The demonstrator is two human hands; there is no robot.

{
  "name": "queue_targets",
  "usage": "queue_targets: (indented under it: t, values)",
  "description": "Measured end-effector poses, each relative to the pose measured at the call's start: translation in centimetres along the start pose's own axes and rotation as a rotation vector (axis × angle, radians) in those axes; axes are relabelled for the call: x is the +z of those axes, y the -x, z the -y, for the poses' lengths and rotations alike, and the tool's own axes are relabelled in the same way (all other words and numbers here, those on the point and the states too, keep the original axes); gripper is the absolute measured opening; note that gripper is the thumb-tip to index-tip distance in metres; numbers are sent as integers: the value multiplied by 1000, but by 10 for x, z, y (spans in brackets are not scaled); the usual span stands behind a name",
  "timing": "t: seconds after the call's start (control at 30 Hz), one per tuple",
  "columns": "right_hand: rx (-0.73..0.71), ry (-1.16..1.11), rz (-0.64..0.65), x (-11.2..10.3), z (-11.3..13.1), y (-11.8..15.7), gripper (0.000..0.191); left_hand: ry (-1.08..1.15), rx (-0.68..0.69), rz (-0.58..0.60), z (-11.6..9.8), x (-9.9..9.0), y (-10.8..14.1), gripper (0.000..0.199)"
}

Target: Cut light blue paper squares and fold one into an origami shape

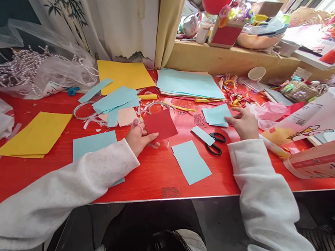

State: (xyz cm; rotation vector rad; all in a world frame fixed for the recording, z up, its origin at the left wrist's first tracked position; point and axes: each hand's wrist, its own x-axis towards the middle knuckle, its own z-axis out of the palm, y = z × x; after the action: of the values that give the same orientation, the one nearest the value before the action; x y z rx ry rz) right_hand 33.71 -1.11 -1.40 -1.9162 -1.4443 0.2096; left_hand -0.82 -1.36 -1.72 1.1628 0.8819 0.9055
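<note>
My left hand (140, 138) holds a dark red paper square (161, 124) by its left side, above the red table (148, 184). At the right, my right hand (244, 123) has its fingertips at the edge of some light blue paper pieces (216, 114); whether it grips them is unclear. Between the hands lie black scissors (218, 144), partly under a small blue strip (203, 135). Nearer the front edge rest blue rectangles (191, 161). Another blue sheet (92, 142) is partly hidden by my left sleeve.
Yellow sheets (36, 134) lie left, a yellow sheet (124, 75) and blue stack (191, 83) at the back. A bag of beads (24, 67) stands back left, plastic cups (325, 153) at right. Paper scraps and tape rolls (84, 110) are scattered mid-table.
</note>
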Motion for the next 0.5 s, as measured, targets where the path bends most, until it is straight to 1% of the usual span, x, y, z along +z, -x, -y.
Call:
queue_targets:
  t: [0.07,0.13,0.2,0.23,0.27,0.3,0.33,0.4,0.43,0.47,0.5]
  values:
    - [91,111,-47,5,-11,-3,26,-4,-11,-1,-1,0,0,40]
    - [131,155,-47,11,-10,-2,22,-22,-14,3,-1,0,0,40]
    - [124,178,-68,13,1,2,25,-42,-14,5,-2,0,1,39]
    - [110,207,-112,12,10,7,27,-51,-14,5,-2,0,1,38]
    - [88,237,-184,9,21,14,31,-55,-14,6,-2,0,0,37]
    - [50,247,-242,6,33,24,30,-53,-12,7,-2,0,0,36]
    - [0,222,-217,3,47,37,27,-49,-6,4,-1,0,0,35]
    - [-38,141,-31,0,72,69,30,-44,4,-9,-1,0,-1,33]
    - [-74,106,92,1,83,86,33,-42,6,-21,0,0,-1,33]
    - [-128,109,256,3,92,103,36,-39,8,-37,0,-1,-1,32]
    - [-153,158,293,7,98,117,44,-38,10,-51,0,0,-1,32]
